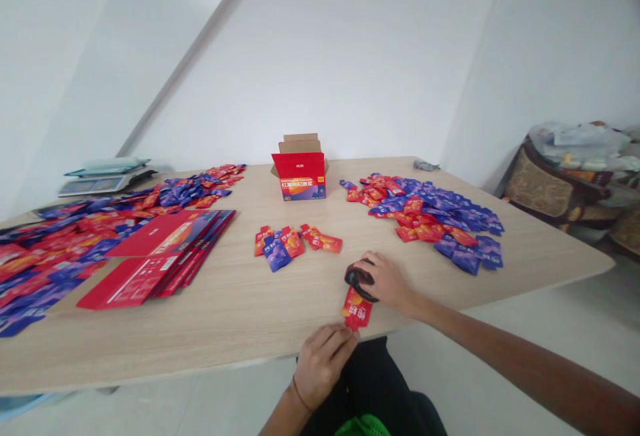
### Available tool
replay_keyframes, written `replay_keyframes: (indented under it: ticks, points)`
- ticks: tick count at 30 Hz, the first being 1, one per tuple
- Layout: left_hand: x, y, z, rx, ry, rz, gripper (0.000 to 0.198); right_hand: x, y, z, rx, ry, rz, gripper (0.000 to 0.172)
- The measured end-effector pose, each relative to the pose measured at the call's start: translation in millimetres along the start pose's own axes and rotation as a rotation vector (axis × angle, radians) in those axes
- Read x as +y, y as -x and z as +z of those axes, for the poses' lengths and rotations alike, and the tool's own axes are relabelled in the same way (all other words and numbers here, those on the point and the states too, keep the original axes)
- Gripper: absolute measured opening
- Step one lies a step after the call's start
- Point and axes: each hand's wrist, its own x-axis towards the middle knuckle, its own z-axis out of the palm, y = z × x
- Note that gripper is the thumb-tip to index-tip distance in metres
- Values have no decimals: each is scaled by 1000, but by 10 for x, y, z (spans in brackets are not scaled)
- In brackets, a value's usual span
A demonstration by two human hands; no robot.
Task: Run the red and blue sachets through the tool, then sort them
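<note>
Head view is showing both hands working at the near edge of the wooden table (240, 309). Left hand (320, 363) is pinching the 6 o'clock end of a red sachet (357, 311), with its fingertips closed on that edge. Right hand (389, 284) is curling its fingers tight around a dark round object (358, 277); I can't tell what it is. The object is sitting on the sachet's 12 o'clock end, touching it. The sachet is lying flat on the table between the two hands, right at the near edge.

Bearings from the hands:
- 11 o'clock, near: a small row of sachets (295, 243), red and purple, is lying overlapped
- 12 o'clock, farther back: an open red box (299, 175) is standing upright with its flaps up
- 1 o'clock: a loose heap of sachets (435, 213) is spreading toward the right table edge
- 10 o'clock: a stack of flat red cartons (160, 256) is lying fanned out
- 9 to 10 o'clock: a wide spread of sachets (60, 236) is running along the left side, touching the carton stack
- far 10 o'clock corner: a weighing scale (105, 179) is sitting behind that spread
- 2 o'clock, off the table: a chair piled with bags (570, 169) is standing well apart
</note>
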Motion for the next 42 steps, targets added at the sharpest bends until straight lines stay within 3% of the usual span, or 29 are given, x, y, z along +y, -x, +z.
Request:
replay_keyframes:
  ticks: [3, 6, 9, 12, 16, 20, 28, 42]
  points:
    - [7, -9, -10, 18, -12, 5, 25, 202, -115, -35, 0, 43, 46, 31]
    - [14, -16, -18, 31, -23, 8, 25, 211, -169, -178, 62, 39, 48, 30]
    - [13, -11, -10, 41, -36, 8, 25, 22, -148, -397, 184, -12, 60, 30]
    - [10, -7, 2, 39, -39, 9, 25, -280, -41, -537, 175, -70, 8, 32]
    - [13, -10, 5, 13, -10, -5, 25, -619, 164, -417, 33, -103, -84, 33]
    - [11, -6, 2, -17, 5, -18, 23, -700, 272, -152, -47, -78, -103, 28]
    - [11, -10, 14, 19, 14, -12, 26, -433, 174, -24, -45, 3, -103, 31]
    - [1, 25, 46, 13, 21, -25, 29, 359, -171, 78, 46, 118, 42, 33]
